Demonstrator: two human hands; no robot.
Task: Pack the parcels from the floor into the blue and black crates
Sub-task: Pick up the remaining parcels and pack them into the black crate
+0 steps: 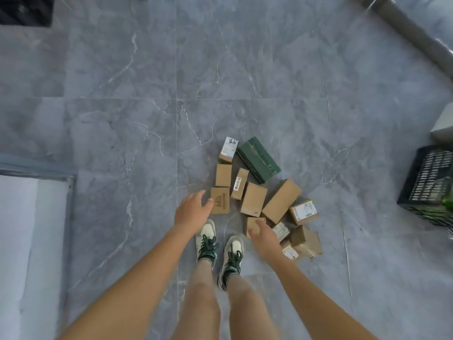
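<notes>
Our left hand hangs loose and empty beside a logo box, and our right hand hovers slack over the parcels clustered on the floor. The black crate sits well apart at the right edge.

1. The small cardboard box beside the left hand bears a dark printed three-stripe logo with a line of lettering under it, too blurred to read.
2. White shipping labels sit on several parcels, such as the labelled box; their print is illegible.
3. The white-topped box carries dark handwritten marks, unreadable.
</notes>
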